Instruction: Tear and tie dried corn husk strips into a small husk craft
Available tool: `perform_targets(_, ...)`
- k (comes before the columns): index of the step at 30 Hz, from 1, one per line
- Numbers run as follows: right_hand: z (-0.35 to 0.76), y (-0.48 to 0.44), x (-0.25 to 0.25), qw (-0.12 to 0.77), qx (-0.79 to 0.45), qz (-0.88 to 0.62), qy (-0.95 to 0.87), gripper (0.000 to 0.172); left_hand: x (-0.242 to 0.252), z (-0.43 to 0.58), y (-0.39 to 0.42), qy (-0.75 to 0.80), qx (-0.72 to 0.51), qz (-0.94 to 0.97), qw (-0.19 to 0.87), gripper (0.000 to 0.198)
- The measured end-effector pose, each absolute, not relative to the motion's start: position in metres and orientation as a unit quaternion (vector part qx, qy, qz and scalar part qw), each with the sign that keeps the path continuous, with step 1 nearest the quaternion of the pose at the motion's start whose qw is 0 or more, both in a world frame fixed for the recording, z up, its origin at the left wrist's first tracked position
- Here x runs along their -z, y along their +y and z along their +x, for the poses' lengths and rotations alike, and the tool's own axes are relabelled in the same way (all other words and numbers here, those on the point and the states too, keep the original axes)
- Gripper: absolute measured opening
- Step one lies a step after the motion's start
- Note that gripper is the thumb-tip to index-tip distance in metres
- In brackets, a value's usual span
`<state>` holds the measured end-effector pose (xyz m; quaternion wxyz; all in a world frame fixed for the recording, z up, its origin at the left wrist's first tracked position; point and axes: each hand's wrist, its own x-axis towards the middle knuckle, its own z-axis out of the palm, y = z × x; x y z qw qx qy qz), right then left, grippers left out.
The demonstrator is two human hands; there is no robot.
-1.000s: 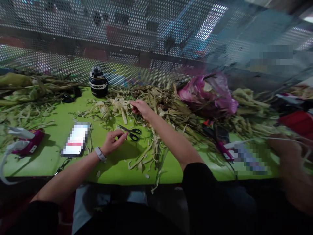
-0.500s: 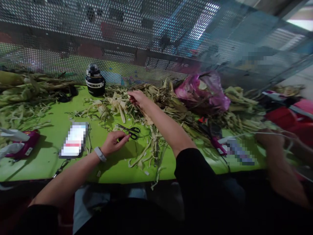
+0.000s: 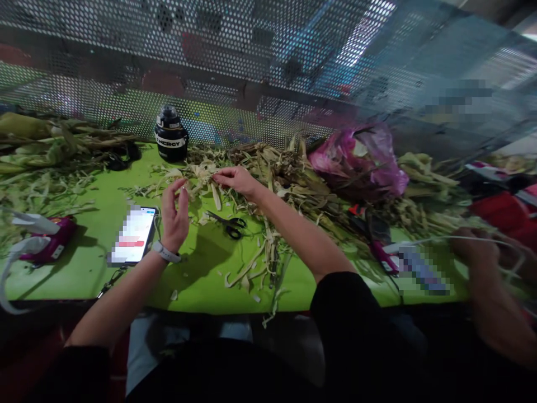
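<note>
My right hand (image 3: 240, 183) is pinched at the right end of a pale bundle of dried corn husk (image 3: 205, 170), over the near edge of the husk heap. Its fingertips are partly lost among the strips. Just left of that bundle, my left hand (image 3: 175, 219) is raised over the green table with fingers and thumb apart, holding nothing. A light band circles the left wrist. Between and below the hands, black-handled scissors (image 3: 233, 228) lie on the table. Torn husk strips (image 3: 268, 252) are strewn to their right, trailing over the front edge.
A phone (image 3: 140, 235) and a magenta power strip (image 3: 54, 240) lie left. Behind stands a black bottle (image 3: 171, 140) before a perforated metal screen (image 3: 235, 67). A pink plastic bag (image 3: 388, 162) sits in the long husk heap (image 3: 293, 190). At right is another person's hand (image 3: 474, 246), near a white cable.
My left hand has lifted from beside the scissors, moved up and left, and opened its fingers. My right hand has come slightly lower, staying at the husks. The view has shifted a little.
</note>
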<state>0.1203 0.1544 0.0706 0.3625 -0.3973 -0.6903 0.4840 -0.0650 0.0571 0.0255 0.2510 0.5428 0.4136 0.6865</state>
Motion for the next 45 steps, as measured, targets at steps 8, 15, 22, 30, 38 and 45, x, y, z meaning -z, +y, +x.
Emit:
perform_targets(8, 0.093, 0.112, -0.061, 0.426, -0.470, -0.364, -0.682, 0.039, -0.022, -0.060, 0.058, 0.315, -0.571, 0.424, 0.629, 0.033)
perform_targets(15, 0.078, 0.099, -0.045, 0.533, -0.419, -0.358, -0.642, 0.038, -0.017, -0.058, 0.060, 0.300, -0.613, 0.449, 0.577, 0.027)
perform_targets(22, 0.094, 0.091, -0.055, 0.536, -0.309, -0.365, -0.695, 0.030, -0.013, -0.060, 0.062, 0.300, -0.610, 0.473, 0.560, 0.029)
perform_targets(30, 0.101, 0.103, -0.053, 0.565, -0.372, -0.428, -0.599, 0.026, -0.019, -0.055, 0.048, 0.307, -0.541, 0.529, 0.578, 0.038)
perform_targets(38, 0.119, 0.159, -0.028, 0.497, -0.567, -0.474, -0.455, 0.029, -0.007, -0.048, 0.039, 0.289, -0.400, 0.634, 0.595, 0.034)
perform_targets(45, 0.100, 0.206, -0.061, 0.514, -0.597, -0.472, -0.395, 0.028, -0.003, -0.046, 0.037, 0.286, -0.359, 0.677, 0.575, 0.032)
